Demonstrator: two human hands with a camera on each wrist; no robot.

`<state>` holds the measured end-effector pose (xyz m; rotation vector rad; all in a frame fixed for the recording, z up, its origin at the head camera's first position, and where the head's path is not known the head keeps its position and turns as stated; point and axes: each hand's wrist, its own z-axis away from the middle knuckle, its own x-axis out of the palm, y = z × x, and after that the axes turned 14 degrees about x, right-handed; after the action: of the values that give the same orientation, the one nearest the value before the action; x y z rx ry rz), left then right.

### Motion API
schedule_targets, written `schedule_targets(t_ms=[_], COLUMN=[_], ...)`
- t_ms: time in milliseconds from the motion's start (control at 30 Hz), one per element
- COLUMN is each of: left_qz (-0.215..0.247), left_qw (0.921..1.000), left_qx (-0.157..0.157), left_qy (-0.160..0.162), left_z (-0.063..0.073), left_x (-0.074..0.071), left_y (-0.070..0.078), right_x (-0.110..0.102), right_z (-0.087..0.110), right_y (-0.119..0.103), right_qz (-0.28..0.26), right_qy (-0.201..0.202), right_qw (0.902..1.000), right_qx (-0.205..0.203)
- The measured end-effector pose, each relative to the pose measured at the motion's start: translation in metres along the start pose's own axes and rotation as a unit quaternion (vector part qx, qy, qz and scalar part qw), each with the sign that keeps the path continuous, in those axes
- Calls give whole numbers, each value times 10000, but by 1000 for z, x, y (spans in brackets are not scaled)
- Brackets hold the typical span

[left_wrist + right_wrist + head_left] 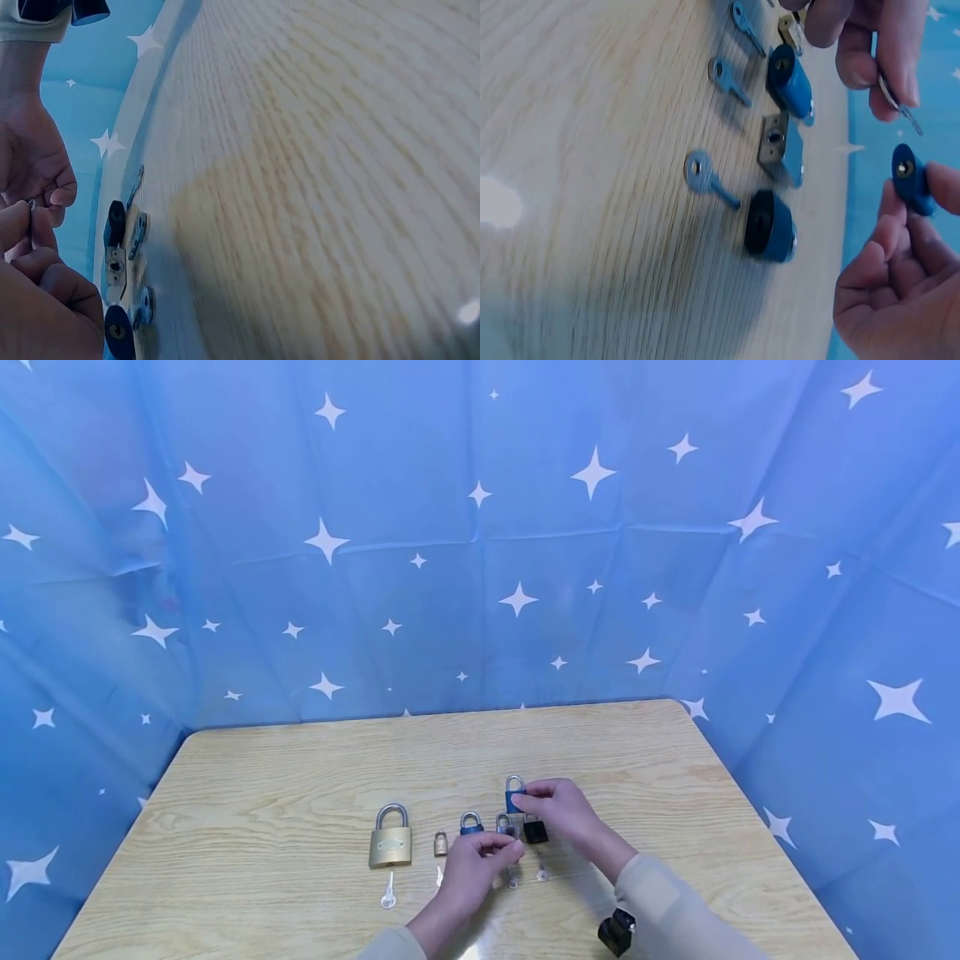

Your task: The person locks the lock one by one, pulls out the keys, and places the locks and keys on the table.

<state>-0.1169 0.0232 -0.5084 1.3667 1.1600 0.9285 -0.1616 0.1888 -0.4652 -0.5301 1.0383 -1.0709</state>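
My right hand (558, 810) holds a blue padlock (909, 180) by its body, with its keyhole face turned toward the other hand. My left hand (480, 864) pinches a small metal key (897, 105) between thumb and fingers. In the right wrist view the key's tip is just above the padlock's keyhole, apart from it. Below the hands, a second blue padlock (789, 84), a silver-faced padlock (780, 148) and a black padlock (769, 226) lie in a row. In the left wrist view the right hand (34, 150) is beyond the left hand (52, 300).
A large brass padlock (391, 847) and a small brass padlock (440, 843) lie on the wooden table (247, 827) to the left. One key (388, 891) is below the large padlock; several others lie before the row. A blue star-patterned curtain (420, 593) surrounds the table.
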Motion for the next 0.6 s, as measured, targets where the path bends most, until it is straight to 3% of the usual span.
schedule_targets(t_ms=[600], left_qz=[-250], left_qw=[9987], left_qx=[90], left_qy=[-435], left_z=[-3], left_x=[39], left_y=[8], right_x=[-40], right_z=[-4], right_y=[19], right_qz=[524], right_qy=[172], right_qw=[9983], right_qx=[190])
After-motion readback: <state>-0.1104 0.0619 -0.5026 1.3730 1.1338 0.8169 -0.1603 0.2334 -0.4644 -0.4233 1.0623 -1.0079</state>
